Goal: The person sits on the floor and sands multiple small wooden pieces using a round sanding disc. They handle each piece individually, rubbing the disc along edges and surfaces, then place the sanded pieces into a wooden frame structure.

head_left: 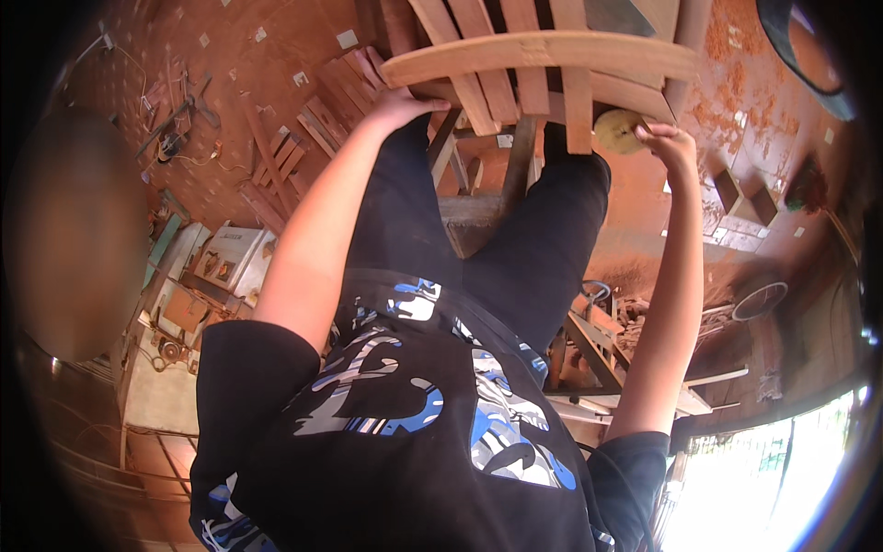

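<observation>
Reddish, dusty floor (635,221) spreads around us, pale scraps scattered; wood strips (319,129) heaped far left, pale bench (161,396) near left, bright opening (782,478) near right. Far middle, before us: slatted wooden frame (531,87), smooth bowed rail (635,53) crossing flat, straight slats. Our right hand (670,143) pinches edge of flat, round, yellowish disc (618,133) beside frame's right side. Our left hand (401,109) at rail's left end; fingers partly hidden, we cannot tell whether closed.

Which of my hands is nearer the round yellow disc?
Right. Your right hand touches the disc; your left hand is farther left, by the left end of the curved rail.
</observation>
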